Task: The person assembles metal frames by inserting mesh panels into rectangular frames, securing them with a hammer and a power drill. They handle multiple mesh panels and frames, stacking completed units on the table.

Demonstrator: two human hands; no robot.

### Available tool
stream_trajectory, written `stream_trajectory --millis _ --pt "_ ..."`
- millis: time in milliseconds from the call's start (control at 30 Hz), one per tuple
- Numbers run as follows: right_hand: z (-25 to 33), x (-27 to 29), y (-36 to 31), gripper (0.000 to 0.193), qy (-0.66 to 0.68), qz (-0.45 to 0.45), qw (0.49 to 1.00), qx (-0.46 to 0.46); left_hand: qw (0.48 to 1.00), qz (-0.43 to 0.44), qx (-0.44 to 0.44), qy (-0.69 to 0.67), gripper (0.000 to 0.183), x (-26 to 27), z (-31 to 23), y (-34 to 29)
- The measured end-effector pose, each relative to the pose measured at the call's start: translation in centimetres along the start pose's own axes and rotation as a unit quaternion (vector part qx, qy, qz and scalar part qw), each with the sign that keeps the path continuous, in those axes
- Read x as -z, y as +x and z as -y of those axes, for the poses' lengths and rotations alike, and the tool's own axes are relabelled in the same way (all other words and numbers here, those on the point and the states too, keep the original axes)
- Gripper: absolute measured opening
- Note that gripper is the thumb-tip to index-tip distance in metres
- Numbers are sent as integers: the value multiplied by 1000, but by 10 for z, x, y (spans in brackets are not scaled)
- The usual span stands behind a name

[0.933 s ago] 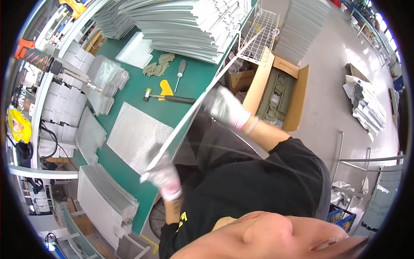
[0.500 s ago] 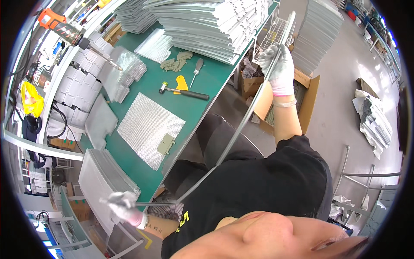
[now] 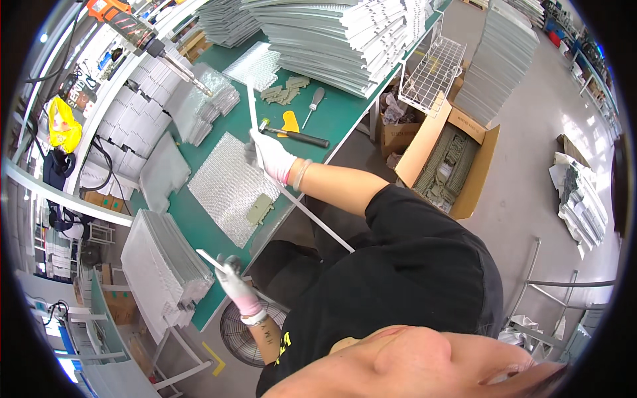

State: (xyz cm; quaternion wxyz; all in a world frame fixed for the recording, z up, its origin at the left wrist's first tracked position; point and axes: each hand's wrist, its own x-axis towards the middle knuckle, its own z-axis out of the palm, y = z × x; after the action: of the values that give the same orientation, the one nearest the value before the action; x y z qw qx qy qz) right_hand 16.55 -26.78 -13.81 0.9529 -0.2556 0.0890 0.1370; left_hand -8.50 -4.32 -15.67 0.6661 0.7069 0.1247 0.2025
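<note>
My right hand (image 3: 272, 159), in a white and grey glove, is closed around a long thin metal frame strip (image 3: 318, 221) above the workbench. Its far end sticks up past my fingers; the other end runs back to my shirt. Lower left, my gloved left hand (image 3: 235, 285) grips another thin length of metal strip (image 3: 211, 260). Whether both lengths are one bent frame is hidden. Beneath my right hand lies a silvery mesh panel (image 3: 222, 179) with an olive-green plastic piece (image 3: 260, 209) on its near corner.
A hammer (image 3: 302, 138), yellow scraper (image 3: 290, 123) and screwdriver (image 3: 314, 105) lie on the green bench (image 3: 232, 123). Panel stacks (image 3: 318, 46) stand at the back, more (image 3: 162, 265) at left. A power drill (image 3: 126, 26) hangs upper left. An open carton (image 3: 478, 179) sits to the right.
My right hand has swung left from beyond the bench edge to over the mesh panel, bringing the strip along. My left hand has shifted right and slightly up.
</note>
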Motion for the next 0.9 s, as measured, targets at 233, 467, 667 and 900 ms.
stream_trajectory --millis 233,467,667,900 --pt "-24 67 8 39 -328 47 937 109 972 43 -168 160 64 -40 35 -56" --pt "-18 38 -116 33 -542 164 824 1 789 250 333 -453 58 -119 76 -49" --pt "-10 53 -197 58 -636 128 719 249 881 264 174 -353 55 -148 50 -22" --pt "-21 87 -161 58 -384 124 903 146 716 200 322 -586 33 -174 41 62"
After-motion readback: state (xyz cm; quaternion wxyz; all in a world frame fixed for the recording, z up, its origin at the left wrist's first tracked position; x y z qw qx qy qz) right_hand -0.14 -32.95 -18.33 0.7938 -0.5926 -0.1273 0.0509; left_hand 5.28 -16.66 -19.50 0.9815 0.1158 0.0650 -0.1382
